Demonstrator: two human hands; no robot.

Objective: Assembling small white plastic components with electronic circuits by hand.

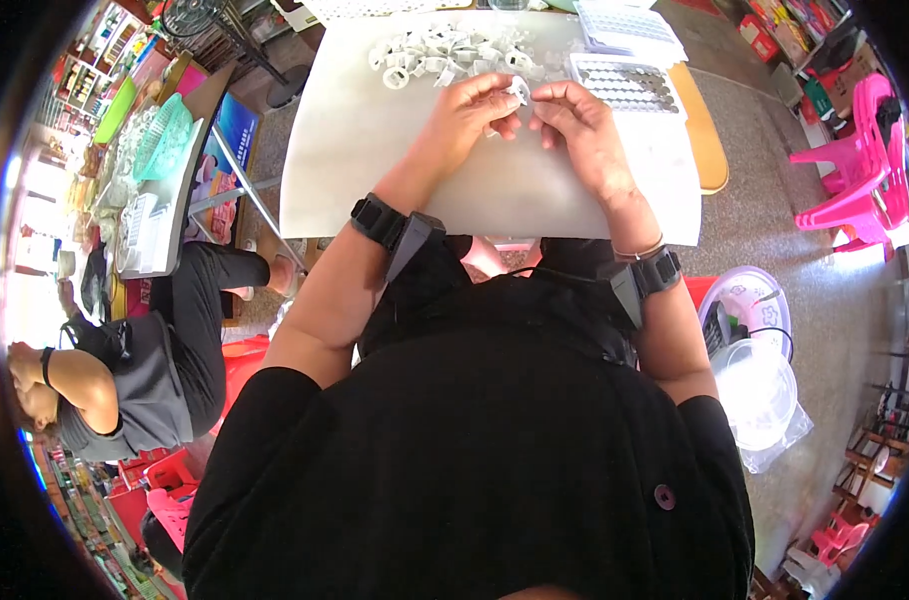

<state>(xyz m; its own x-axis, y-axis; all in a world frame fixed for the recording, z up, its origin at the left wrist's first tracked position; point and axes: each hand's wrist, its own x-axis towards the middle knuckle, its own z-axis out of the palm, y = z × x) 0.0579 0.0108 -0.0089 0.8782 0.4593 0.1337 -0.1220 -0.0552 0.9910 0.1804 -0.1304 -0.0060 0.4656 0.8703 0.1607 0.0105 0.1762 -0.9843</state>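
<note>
Over the white tabletop (365,150), my left hand (470,112) pinches a small white plastic piece (519,88) between thumb and fingers. My right hand (583,122) meets it from the other side, its thumb and forefinger closed at the edge of the same piece. The exact shape of the piece is partly covered by my fingers. Just beyond my hands lies a loose heap of white ring-like and clip-like plastic parts (445,52). Beside my right hand sits a white tray (680,105) with rows of small round parts.
Another white tray (625,25) lies farther back. At left a person (135,380) sits by a second table holding a turquoise basket (165,138). A fan (200,15) stands behind. On the right are pink chairs (860,165) and a clear tub (755,390) on the floor.
</note>
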